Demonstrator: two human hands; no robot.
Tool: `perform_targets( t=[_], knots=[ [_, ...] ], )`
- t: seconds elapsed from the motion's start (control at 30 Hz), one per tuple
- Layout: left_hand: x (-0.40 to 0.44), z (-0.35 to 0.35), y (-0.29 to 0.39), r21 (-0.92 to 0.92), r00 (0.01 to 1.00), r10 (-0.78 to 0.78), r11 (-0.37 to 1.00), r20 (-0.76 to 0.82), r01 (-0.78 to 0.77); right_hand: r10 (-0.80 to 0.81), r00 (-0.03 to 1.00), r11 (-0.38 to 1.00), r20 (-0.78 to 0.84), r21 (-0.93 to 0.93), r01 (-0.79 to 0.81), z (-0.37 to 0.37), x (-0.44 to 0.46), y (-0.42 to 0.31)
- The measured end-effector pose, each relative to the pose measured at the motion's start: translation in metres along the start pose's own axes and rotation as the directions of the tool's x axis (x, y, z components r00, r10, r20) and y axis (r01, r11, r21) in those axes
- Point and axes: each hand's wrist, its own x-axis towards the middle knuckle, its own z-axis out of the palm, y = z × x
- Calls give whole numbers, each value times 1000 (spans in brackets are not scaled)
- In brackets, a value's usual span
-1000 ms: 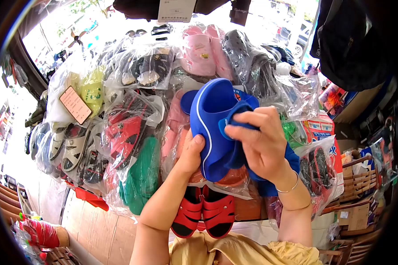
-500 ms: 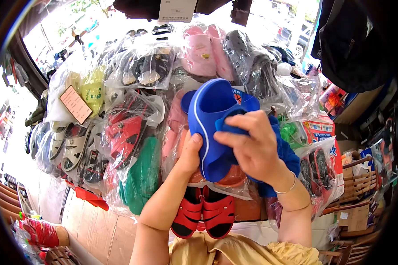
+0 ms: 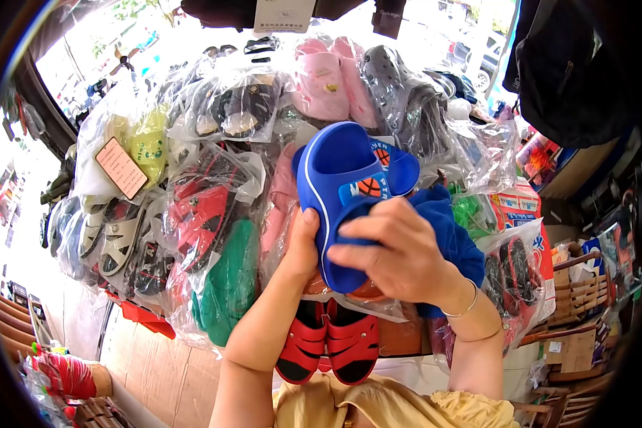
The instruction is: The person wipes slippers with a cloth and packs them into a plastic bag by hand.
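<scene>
My left hand [image 3: 303, 246] grips a blue slide slipper [image 3: 339, 160] by its side, thumb along the white edge line. The slipper is upright, and its strap carries an orange basketball print. My right hand [image 3: 403, 246] is closed over the strap's lower part, with dark blue fabric at its fingers; a blue cloth [image 3: 446, 225] hangs behind that hand and looks like the same piece. A second blue slipper [image 3: 405, 172] shows partly behind the first. Below my hands stands a pair of red and black slippers [image 3: 328, 346].
Bagged footwear covers the stall: pink clogs [image 3: 321, 85], grey clogs [image 3: 385, 75], red sandals [image 3: 196, 214] and a green pair [image 3: 228, 285]. A phone-shaped card [image 3: 122, 168] lies at left. A black bag [image 3: 571, 71] hangs at right, above wooden chairs [image 3: 581, 285].
My right hand has slid down and slightly left over the slipper's strap, uncovering the basketball print. The slipper has tilted a little and shifted slightly left and up.
</scene>
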Motion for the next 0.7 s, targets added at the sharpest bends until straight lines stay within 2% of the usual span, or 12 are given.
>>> perform_targets(
  t=[0.03,0.1,0.17,0.23,0.33,0.37,0.43,0.5,0.57,0.63,0.7],
  knots=[
    [-1,5,-6,-137,995,-44,990,-92,31,-30,999,1000,39,5,30,0,-1,-4],
    [2,1,0,11,1000,7,1000,25,-8,-26,1000,998,-15,-53,25,-5,1,1],
    [5,5,1,25,1000,23,999,22,-24,73,988,992,-137,-97,-87,-15,2,13],
    [6,6,0,61,1000,24,998,11,-25,210,959,970,-193,-83,-229,-13,-3,22],
    [4,6,2,11,1000,28,1000,9,-28,102,990,990,-99,-89,-111,-4,-1,12],
    [3,5,2,18,1000,4,1000,6,-4,45,998,998,-46,-42,-46,-5,1,7],
    [-2,7,4,-34,991,-131,991,-36,130,14,1000,998,24,59,-15,1,0,-6],
    [-1,10,4,-40,989,-139,990,-55,137,-21,1000,1000,17,22,21,-2,1,-5],
    [5,4,0,38,1000,24,999,17,-24,57,993,994,-100,-87,-66,-15,3,5],
    [5,2,-3,58,999,38,998,5,-38,174,968,976,-180,-100,-194,-16,-1,16],
    [5,1,-1,78,999,46,996,11,-47,166,979,976,-117,-120,-180,-7,-2,14]
  ],
)
